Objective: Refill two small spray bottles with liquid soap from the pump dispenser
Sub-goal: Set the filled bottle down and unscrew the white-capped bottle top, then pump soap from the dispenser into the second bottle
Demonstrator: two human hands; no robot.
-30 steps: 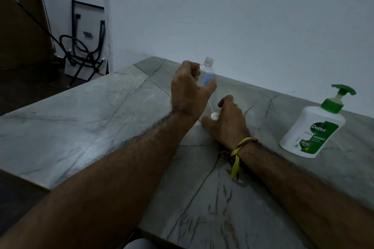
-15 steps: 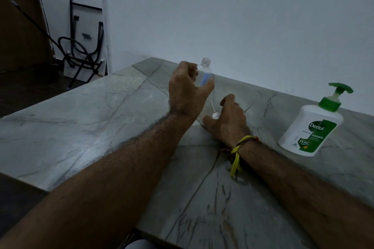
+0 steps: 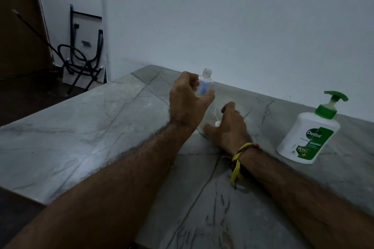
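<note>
My left hand (image 3: pixel 187 103) grips a small clear spray bottle (image 3: pixel 205 85) upright, a little above the grey marble table (image 3: pixel 81 127). The bottle's threaded neck is uncapped and a blue mark shows on its side. To its right, my right hand (image 3: pixel 228 127) rests on the table with a yellow thread band at the wrist. The white spray head (image 3: pixel 217 123) with its thin tube sits pinched between that hand's thumb and forefinger, against the table top. The white soap pump dispenser (image 3: pixel 307 137), with a green pump and green label, stands at the right, apart from both hands.
A plain white wall (image 3: pixel 242 26) runs along the table's far edge. Past the table's left end, black folded metal frames (image 3: pixel 83 62) lean by a wall corner over a dark floor. The table's near-left corner lies just left of my left forearm.
Both hands have stayed almost where they were; the view has only shifted slightly. The bottle remains in my left hand and the spray head under my right.
</note>
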